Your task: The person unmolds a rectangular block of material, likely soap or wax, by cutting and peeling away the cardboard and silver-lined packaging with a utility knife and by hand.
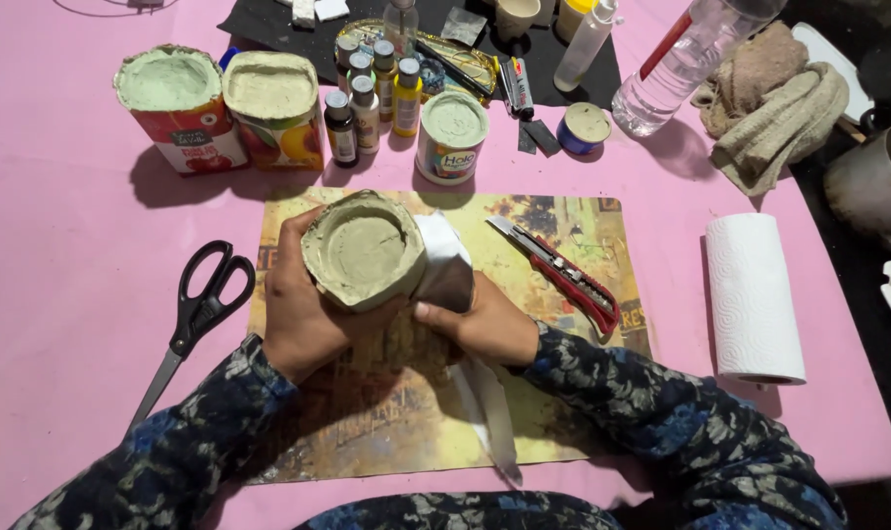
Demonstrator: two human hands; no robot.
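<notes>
Left hand [298, 314] fingers wrapped around grey-green cast block [364, 250], gripping its left side. Right hand [485, 329] fingers pinching silvery carton lining [447, 263] on block's right side; peeled strip [492, 412] trailing toward near edge. Block held above yellow placemat [563, 236]. Red utility knife [563, 275] right, black scissors [200, 309] left, paper towel roll [755, 294] far right.

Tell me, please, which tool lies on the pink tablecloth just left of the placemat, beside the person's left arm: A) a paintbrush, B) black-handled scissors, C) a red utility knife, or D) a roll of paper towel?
B: the black-handled scissors lie on the pink tablecloth left of the placemat, near the left hand, while the red utility knife rests on the placemat's right side.
</notes>
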